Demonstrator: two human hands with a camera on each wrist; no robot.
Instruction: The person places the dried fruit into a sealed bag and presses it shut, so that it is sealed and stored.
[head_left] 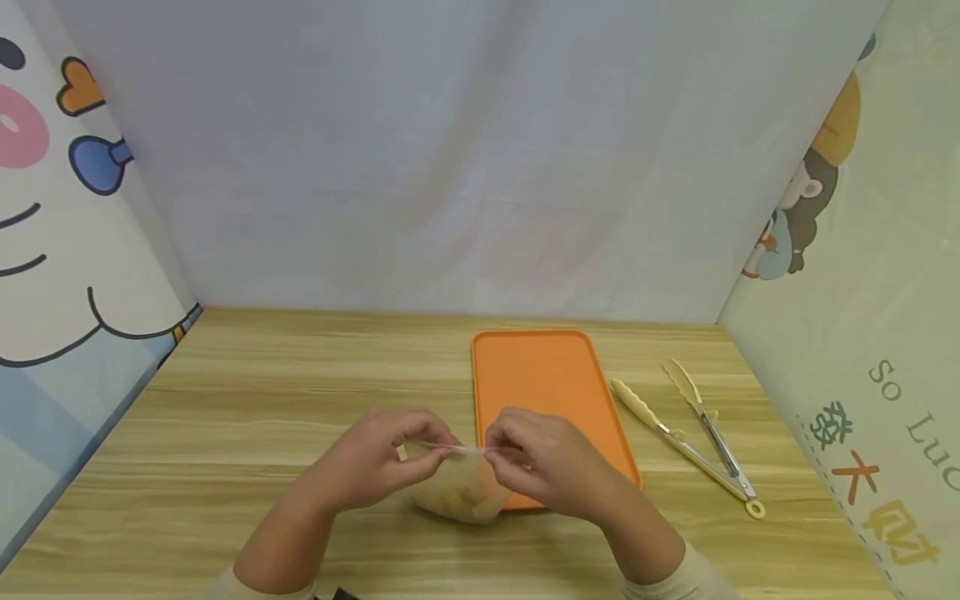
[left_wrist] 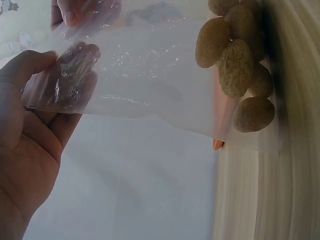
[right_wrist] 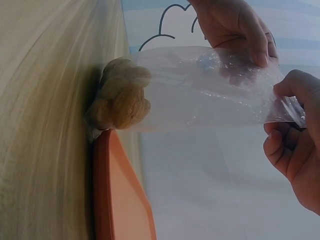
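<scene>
Both hands hold up a clear plastic bag [head_left: 454, 490] by its top edge, close in front of me. My left hand [head_left: 378, 457] pinches the left part of the edge between thumb and fingers. A short way across, my right hand [head_left: 553, 463] pinches the right part. A pinkish line runs along the edge between them. In the bottom of the bag lie several brown, oval, wrinkled pieces that look like walnuts [left_wrist: 236, 68]. The right wrist view shows them bunched low, right at the tabletop, with the bag's upper part stretched flat above.
An orange tray [head_left: 543, 375] lies on the wood-grain table [head_left: 300, 358] behind the bag, which overlaps its near left corner. Right of the tray rest tongs [head_left: 701, 450] with cream tips, spread apart. A pale cloth wall [head_left: 450, 167] stands behind, with printed cloth on both sides.
</scene>
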